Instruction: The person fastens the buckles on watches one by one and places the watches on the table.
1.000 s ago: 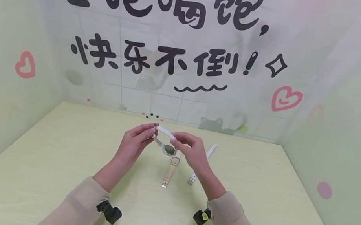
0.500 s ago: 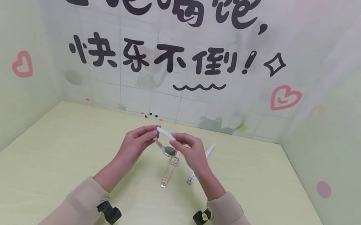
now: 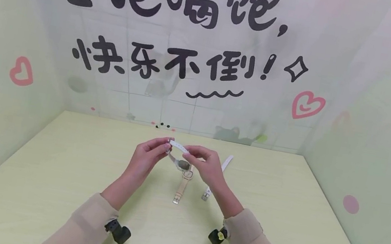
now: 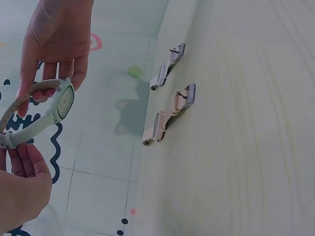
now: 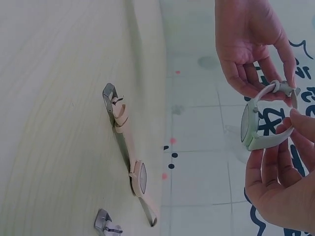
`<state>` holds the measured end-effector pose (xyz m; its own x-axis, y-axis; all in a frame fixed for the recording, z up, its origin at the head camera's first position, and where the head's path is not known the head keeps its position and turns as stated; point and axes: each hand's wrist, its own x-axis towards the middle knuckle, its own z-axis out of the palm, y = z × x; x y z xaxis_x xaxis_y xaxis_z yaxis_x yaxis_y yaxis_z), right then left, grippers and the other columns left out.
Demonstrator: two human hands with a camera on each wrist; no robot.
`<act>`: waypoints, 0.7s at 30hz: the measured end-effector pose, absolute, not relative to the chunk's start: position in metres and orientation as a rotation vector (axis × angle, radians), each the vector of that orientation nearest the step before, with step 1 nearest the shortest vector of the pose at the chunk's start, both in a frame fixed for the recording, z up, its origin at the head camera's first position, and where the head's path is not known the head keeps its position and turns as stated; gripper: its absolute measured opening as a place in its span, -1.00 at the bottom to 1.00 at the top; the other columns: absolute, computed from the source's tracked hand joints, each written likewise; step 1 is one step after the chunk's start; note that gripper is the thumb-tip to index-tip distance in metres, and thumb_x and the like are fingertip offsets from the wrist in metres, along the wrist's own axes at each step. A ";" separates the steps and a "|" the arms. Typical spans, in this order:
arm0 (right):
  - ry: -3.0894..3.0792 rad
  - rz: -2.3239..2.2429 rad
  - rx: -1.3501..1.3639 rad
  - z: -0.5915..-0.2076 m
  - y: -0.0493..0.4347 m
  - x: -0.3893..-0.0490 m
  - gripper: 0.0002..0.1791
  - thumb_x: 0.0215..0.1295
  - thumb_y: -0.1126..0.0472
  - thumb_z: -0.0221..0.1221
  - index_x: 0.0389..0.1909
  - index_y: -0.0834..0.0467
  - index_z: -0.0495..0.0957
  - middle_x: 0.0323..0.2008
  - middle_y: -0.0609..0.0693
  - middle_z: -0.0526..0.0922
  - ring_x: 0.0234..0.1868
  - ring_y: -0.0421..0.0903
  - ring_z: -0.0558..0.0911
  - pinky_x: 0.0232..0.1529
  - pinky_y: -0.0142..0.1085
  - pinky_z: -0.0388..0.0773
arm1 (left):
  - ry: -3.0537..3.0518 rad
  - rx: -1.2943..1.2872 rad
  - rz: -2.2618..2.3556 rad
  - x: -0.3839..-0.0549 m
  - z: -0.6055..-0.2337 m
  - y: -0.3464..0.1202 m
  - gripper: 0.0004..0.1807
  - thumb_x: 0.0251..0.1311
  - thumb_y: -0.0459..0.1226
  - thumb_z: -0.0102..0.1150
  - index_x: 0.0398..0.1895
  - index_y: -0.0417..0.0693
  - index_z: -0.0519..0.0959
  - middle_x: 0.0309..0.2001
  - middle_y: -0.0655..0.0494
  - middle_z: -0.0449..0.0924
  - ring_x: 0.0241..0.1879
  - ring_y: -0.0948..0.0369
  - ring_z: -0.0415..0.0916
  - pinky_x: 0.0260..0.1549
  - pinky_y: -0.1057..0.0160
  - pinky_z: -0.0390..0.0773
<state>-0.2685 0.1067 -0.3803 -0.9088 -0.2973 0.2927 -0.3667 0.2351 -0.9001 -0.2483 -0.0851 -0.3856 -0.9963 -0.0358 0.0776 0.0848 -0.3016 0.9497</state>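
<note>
Aloft, left grip (image 3: 145, 156) and right grip (image 3: 207, 165) pinch the white watch (image 3: 183, 165), well clear of table side edges (image 3: 18, 153).

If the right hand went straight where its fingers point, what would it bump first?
The right hand would meet the white watch strap it's pinching, then probably the left hand beyond, though depth is hard to judge.
</note>
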 end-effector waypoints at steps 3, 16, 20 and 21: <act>-2.425 1.799 0.658 -0.381 0.106 -0.270 -0.72 0.33 0.24 0.27 0.02 0.23 0.68 -0.06 0.18 0.74 -0.13 -0.16 0.61 0.00 -0.30 0.54 | -1.870 -0.069 -2.418 -0.249 -0.387 -0.084 -0.67 0.35 -0.40 0.14 0.15 -0.33 0.52 -0.16 0.41 0.71 -0.08 0.39 0.64 0.11 0.40 0.60; -2.419 1.811 0.666 -0.383 0.103 -0.274 -0.74 0.34 0.24 0.26 -0.02 0.27 0.65 -0.09 0.23 0.72 -0.17 -0.15 0.61 -0.09 -0.38 0.60 | -1.966 -0.160 -2.332 -0.257 -0.388 -0.086 -0.63 0.35 -0.38 0.15 0.17 -0.38 0.50 -0.23 0.37 0.71 -0.13 0.41 0.66 0.04 0.38 0.64; -2.427 1.807 0.658 -0.382 0.102 -0.276 -0.73 0.34 0.23 0.26 -0.02 0.27 0.65 -0.09 0.23 0.72 -0.16 -0.13 0.63 -0.07 -0.37 0.63 | -1.967 -0.166 -2.325 -0.260 -0.386 -0.086 -0.64 0.35 -0.38 0.16 0.15 -0.39 0.50 -0.25 0.36 0.72 -0.16 0.41 0.67 0.01 0.38 0.65; -2.427 1.803 0.658 -0.381 0.102 -0.276 -0.74 0.34 0.23 0.26 -0.02 0.27 0.65 -0.09 0.22 0.72 -0.16 -0.13 0.64 -0.06 -0.36 0.64 | -1.971 -0.164 -2.320 -0.261 -0.385 -0.086 -0.64 0.34 -0.38 0.17 0.14 -0.38 0.51 -0.25 0.36 0.73 -0.16 0.41 0.68 0.01 0.38 0.65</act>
